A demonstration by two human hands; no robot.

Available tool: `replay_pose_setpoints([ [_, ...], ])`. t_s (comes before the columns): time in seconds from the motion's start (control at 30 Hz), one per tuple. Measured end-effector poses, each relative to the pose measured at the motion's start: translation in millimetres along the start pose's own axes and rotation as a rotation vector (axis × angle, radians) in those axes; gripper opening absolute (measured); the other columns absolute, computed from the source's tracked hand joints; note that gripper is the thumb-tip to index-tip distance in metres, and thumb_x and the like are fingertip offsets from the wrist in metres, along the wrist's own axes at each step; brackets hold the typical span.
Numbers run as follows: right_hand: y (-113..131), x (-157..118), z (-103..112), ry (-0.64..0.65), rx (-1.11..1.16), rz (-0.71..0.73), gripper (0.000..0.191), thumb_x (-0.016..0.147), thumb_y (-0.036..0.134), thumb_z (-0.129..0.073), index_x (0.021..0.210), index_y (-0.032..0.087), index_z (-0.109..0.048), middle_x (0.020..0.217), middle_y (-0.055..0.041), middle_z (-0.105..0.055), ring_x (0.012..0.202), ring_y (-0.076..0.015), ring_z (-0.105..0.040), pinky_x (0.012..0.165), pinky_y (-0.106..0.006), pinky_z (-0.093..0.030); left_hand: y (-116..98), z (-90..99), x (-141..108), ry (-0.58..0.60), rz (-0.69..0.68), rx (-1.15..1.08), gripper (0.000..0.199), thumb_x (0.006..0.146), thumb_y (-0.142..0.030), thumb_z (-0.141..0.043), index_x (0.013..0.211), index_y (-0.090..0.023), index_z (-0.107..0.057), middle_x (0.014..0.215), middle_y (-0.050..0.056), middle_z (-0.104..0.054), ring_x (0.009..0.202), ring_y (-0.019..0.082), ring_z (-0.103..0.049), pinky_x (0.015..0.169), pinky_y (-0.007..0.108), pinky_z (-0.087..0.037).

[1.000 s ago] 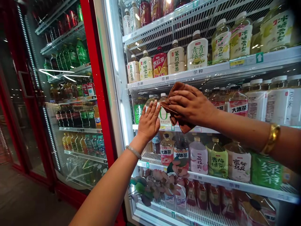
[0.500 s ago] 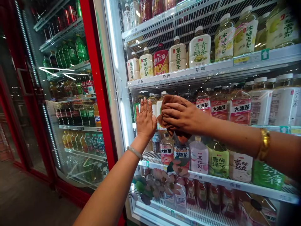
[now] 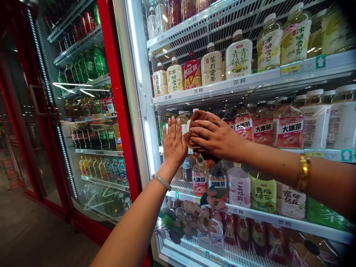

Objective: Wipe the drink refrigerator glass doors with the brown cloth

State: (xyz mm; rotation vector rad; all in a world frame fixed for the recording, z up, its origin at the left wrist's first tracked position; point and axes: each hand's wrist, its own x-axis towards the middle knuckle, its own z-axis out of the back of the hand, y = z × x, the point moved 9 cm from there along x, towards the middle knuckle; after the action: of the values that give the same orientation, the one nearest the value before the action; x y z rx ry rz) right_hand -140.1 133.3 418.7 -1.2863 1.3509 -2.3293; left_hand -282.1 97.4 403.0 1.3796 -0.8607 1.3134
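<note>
My left hand (image 3: pixel 175 142) lies flat with its fingers up and out, its palm toward the glass door (image 3: pixel 178 105) of a drinks cooler. Just to its right, a crumpled brown cloth (image 3: pixel 198 122) is under my right hand (image 3: pixel 213 135), whose fingers curve over it and keep it against the glass. The cloth's left edge is close beside my left thumb; whether they touch is unclear. Behind the door, bottled drinks line the shelves, among them a pink-labelled bottle (image 3: pixel 200 178) below the cloth. Cloth and hands hide part of the middle row.
A red door frame (image 3: pixel 122 111) runs upright left of my hands, beside a second cooler with bottles and cans on its shelves (image 3: pixel 98 151). Flower decorations (image 3: pixel 191 218) show low on the glass. Dark floor (image 3: pixel 36 237) lies at lower left.
My right hand and the cloth have slid slightly left, closer to my left hand. My left hand stays flat in place. The whole view has shifted a little.
</note>
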Motion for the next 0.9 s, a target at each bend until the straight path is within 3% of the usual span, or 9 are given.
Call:
replay_pose_setpoints([
  [0.13, -29.6, 6.1, 13.0, -0.07, -0.082, -0.11, 0.032, 0.106, 0.036, -0.046, 0.131, 0.031, -0.065, 0.149, 0.0007, -0.062, 0.147, -0.0246, -0.045, 0.132, -0.056, -0.028, -1.8, 0.5, 0.3, 0.004, -0.002, -0.013, 0.074, 0.107, -0.027, -0.034, 0.171, -0.024, 0.0, 0.18, 0.008, -0.009, 0.167, 0.023, -0.007, 0.137, 0.055, -0.011],
  [0.27, -21.3, 28.2, 3.9, -0.138, -0.071, -0.254, 0.034, 0.104, 0.033, -0.049, 0.133, 0.026, -0.066, 0.15, -0.0069, -0.06, 0.147, -0.0319, -0.043, 0.13, -0.068, -0.025, 0.5, -1.2, 1.0, 0.027, 0.001, -0.021, 0.071, 0.108, -0.034, -0.034, 0.172, -0.022, -0.004, 0.18, 0.01, -0.011, 0.167, 0.024, -0.007, 0.137, 0.053, -0.009],
  [0.4, 10.7, 12.2, -5.3, -0.098, 0.029, -0.14, 0.034, 0.103, 0.032, -0.053, 0.134, 0.033, -0.067, 0.151, -0.0006, -0.06, 0.149, -0.0283, -0.043, 0.132, -0.064, -0.026, 2.6, -1.6, 0.7, 0.024, 0.005, -0.024, 0.072, 0.108, -0.034, -0.037, 0.172, -0.024, -0.003, 0.179, 0.009, -0.012, 0.167, 0.023, -0.01, 0.138, 0.051, -0.009],
  [0.5, 12.9, -20.6, 6.3, -0.052, 0.045, 0.028, 0.033, 0.103, 0.032, -0.052, 0.133, 0.034, -0.067, 0.15, 0.0011, -0.061, 0.147, -0.0255, -0.047, 0.132, -0.059, -0.029, 1.4, -1.5, 0.1, 0.022, 0.005, -0.024, 0.077, 0.106, -0.026, -0.038, 0.171, -0.026, 0.002, 0.18, 0.006, -0.006, 0.167, 0.024, -0.009, 0.138, 0.052, -0.008],
  [0.6, -20.7, -39.4, 29.8, -0.071, -0.011, 0.034, 0.033, 0.103, 0.034, -0.053, 0.132, 0.027, -0.067, 0.15, -0.0032, -0.061, 0.147, -0.0288, -0.048, 0.132, -0.058, -0.031, -0.5, -1.4, -0.4, 0.026, 0.009, -0.022, 0.082, 0.103, -0.021, -0.04, 0.171, -0.026, 0.006, 0.18, 0.004, -0.001, 0.167, 0.025, -0.008, 0.137, 0.054, -0.006],
  [0.73, -69.0, -33.8, 54.9, -0.187, -0.105, -0.23, 0.036, 0.1, 0.04, -0.061, 0.129, 0.02, -0.068, 0.145, -0.0111, -0.063, 0.143, -0.0375, -0.05, 0.128, -0.064, -0.035, -1.9, -1.3, -0.9, 0.031, 0.007, -0.021, 0.084, 0.102, -0.019, -0.039, 0.171, -0.027, 0.008, 0.18, 0.002, 0.0, 0.167, 0.025, -0.006, 0.138, 0.054, -0.006],
  [0.8, -64.4, -32.0, 54.3, -0.2, -0.108, -0.282, 0.035, 0.1, 0.039, -0.061, 0.129, 0.02, -0.068, 0.144, -0.0121, -0.063, 0.142, -0.0395, -0.05, 0.126, -0.069, -0.035, -1.8, -1.1, -1.2, 0.031, 0.002, -0.016, 0.084, 0.102, -0.019, -0.039, 0.17, -0.027, 0.009, 0.181, 0.003, 0.0, 0.167, 0.025, -0.006, 0.138, 0.054, -0.007],
  [0.9, -30.8, -46.4, 44.8, -0.159, -0.067, -0.176, 0.033, 0.101, 0.032, -0.059, 0.131, 0.023, -0.067, 0.146, -0.0087, -0.064, 0.144, -0.0355, -0.049, 0.128, -0.067, -0.035, -1.6, -0.5, -1.5, 0.026, -0.013, -0.016, 0.083, 0.103, -0.021, -0.04, 0.17, -0.026, 0.009, 0.18, 0.003, 0.002, 0.167, 0.025, -0.005, 0.138, 0.054, -0.007],
])
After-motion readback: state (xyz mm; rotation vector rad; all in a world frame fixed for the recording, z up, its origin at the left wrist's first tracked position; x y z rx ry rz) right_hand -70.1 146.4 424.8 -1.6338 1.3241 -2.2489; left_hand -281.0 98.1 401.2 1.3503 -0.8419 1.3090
